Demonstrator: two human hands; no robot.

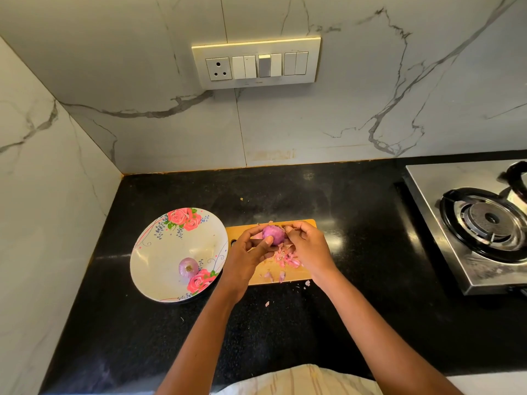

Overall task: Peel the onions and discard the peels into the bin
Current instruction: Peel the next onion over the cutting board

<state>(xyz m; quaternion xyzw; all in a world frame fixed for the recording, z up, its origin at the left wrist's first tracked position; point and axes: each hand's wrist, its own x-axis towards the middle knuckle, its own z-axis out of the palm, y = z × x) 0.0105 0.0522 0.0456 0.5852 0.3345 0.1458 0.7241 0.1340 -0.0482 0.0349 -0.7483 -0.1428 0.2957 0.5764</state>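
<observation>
My left hand grips a purple onion above a wooden cutting board. My right hand touches the onion's right side with curled fingers, pinching at its skin. Loose pink peels lie on the board under my hands. A second onion rests in a white floral plate left of the board. No bin is in view.
Black counter runs under everything, with a few peel scraps in front of the board. A steel gas stove stands at the right. Marble walls close the left and back, with a switch panel on the back wall.
</observation>
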